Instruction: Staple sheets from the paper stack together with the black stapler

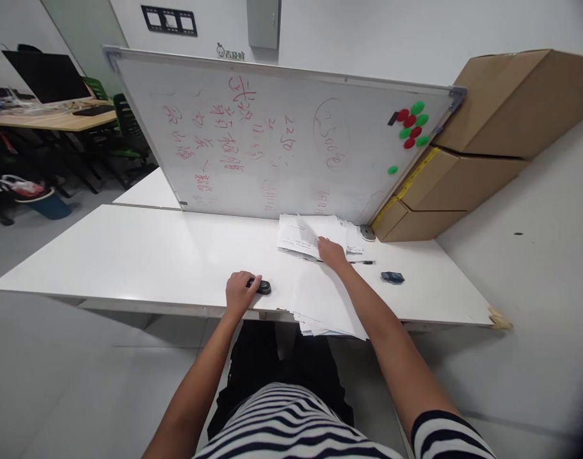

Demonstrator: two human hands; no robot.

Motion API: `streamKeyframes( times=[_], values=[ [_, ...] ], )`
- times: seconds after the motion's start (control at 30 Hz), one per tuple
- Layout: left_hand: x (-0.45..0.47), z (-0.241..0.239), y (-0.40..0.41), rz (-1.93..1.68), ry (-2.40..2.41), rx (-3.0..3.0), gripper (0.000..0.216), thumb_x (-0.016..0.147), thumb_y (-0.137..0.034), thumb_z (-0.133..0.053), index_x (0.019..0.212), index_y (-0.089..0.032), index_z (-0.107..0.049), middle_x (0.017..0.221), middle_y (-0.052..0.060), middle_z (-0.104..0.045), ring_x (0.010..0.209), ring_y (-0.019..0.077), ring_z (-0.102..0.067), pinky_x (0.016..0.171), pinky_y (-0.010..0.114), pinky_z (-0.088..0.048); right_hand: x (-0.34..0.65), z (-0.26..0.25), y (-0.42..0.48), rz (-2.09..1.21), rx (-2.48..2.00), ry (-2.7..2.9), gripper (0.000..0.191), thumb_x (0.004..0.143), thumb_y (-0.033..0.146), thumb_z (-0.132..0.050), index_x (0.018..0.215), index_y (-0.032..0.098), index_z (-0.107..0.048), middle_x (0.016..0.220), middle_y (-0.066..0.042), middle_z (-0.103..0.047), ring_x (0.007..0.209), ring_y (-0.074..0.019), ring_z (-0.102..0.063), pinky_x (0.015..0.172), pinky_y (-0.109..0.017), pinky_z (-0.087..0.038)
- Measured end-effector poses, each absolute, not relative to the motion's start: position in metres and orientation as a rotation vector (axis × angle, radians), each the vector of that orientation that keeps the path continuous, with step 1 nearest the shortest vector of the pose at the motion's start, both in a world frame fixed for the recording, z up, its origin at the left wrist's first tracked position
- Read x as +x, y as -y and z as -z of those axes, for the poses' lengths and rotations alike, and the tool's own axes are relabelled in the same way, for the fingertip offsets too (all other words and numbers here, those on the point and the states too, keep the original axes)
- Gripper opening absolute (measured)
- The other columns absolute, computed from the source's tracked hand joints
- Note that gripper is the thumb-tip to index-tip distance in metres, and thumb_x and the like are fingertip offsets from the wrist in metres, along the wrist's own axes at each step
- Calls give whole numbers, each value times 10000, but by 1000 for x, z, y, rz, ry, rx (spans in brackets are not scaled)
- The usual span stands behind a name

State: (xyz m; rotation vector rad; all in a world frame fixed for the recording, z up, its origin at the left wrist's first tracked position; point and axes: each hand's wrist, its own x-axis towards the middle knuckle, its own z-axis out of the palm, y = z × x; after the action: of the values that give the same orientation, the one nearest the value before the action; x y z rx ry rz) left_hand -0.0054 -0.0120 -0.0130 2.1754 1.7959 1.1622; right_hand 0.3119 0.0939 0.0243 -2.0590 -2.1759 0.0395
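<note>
My left hand point(240, 291) rests on the white table point(129, 255) near its front edge, fingers curled over a small black object point(263, 287). My right hand point(330, 251) reaches further back and pinches the corner of a printed sheet in a loose pile of papers point(310, 234) by the whiteboard's foot. A second stack of white sheets point(323, 306) lies under my right forearm and overhangs the front edge. A black pen point(363, 262) lies just right of my right hand.
A large whiteboard point(282, 140) with red writing and red and green magnets point(413, 126) leans on the table's back. Cardboard boxes point(487, 140) stand at the right. A small dark clip point(392, 276) lies on the table. A desk with a monitor point(47, 76) is far left.
</note>
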Motion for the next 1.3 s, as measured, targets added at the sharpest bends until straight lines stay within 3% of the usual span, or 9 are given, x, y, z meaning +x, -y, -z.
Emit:
streamKeyframes(
  times=[0.13, 0.33, 0.43, 0.57, 0.7, 0.83, 1.03, 1.17, 1.3],
  values=[
    [-5, 11, 12, -1151, -1805, 2162, 294, 896, -413, -499, 706, -216, -604, 758, 38, -635, 793, 196, -535, 741, 326, -381, 321, -40, -92, -35, -2104, 2070, 317, 976, 249, -338, 1155, 147, -578, 856, -113, -691, 788, -221, -642, 696, -285, -407],
    [-6, 10, 12, -1139, -1784, 2184, 296, 899, -419, -485, 719, -216, -604, 760, 45, -637, 788, 205, -534, 749, 334, -383, 321, -79, -45, 64, -2007, 1718, 452, 1013, 373, -224, 1090, 141, -603, 778, -61, -646, 728, -184, -584, 664, -268, -385],
    [-7, 10, 12, -1160, -1782, 2194, 292, 894, -420, -487, 720, -219, -608, 765, 49, -646, 782, 209, -541, 758, 339, -380, 315, -87, 12, -109, -1611, 1240, 477, 952, 533, -353, 841, 154, -619, 645, -4, -563, 624, -153, -507, 599, -256, -379],
    [-7, 9, 11, -1141, -1865, 2196, 304, 883, -428, -499, 717, -204, -619, 786, 67, -671, 794, 221, -564, 839, 380, -358, 296, -69, 82, -323, -1368, 931, 446, 867, 589, -490, 715, 179, -579, 601, 11, -528, 614, -149, -488, 592, -258, -391],
    [1, 8, 12, -1210, -2028, 2152, 292, 872, -446, -515, 789, -194, -637, 880, 90, -688, 953, 272, -569, 1026, 518, -197, 276, -42, 109, -450, -1498, 1141, 457, 858, 599, -481, 606, 219, -503, 501, 50, -396, 509, -125, -397, 537, -256, -335],
    [18, -7, 32, -1322, -1984, 2109, 315, 890, -463, -488, 1000, -205, -631, 1144, 123, -640, 1195, 312, -466, 1071, 561, -91, 263, -32, 117, -466, -1523, 1260, 459, 902, 566, -409, 601, 224, -468, 499, 65, -323, 493, -110, -346, 532, -253, -302],
    [45, -56, 66, -1189, -1353, 1658, 522, 875, -540, -493, 1278, -209, -505, 1272, 122, -595, 1154, 256, -556, 972, 404, -417, 260, -43, 128, -815, -1371, 1310, 438, 880, 550, -484, 603, 212, -453, 528, 66, -335, 519, -106, -344, 515, -248, -300],
    [47, -84, 66, -867, -1151, 1338, 518, 760, -552, -658, 1123, -184, -636, 1135, 110, -688, 1008, 278, -647, 835, 386, -521, 262, -58, 126, -882, -1307, 1282, 372, 889, 526, -487, 774, 196, -613, 645, 22, -545, 649, -153, -515, 624, -275, -425],
    [55, -91, 57, -943, -1111, 1396, 471, 700, -528, -725, 1007, -171, -705, 1070, 85, -718, 1023, 289, -646, 869, 412, -528, 260, -74, 120, -825, -1196, 1255, 362, 889, 506, -509, 1039, 212, -657, 910, -38, -682, 931, -220, -610, 838, -344, -482]
  ],
)
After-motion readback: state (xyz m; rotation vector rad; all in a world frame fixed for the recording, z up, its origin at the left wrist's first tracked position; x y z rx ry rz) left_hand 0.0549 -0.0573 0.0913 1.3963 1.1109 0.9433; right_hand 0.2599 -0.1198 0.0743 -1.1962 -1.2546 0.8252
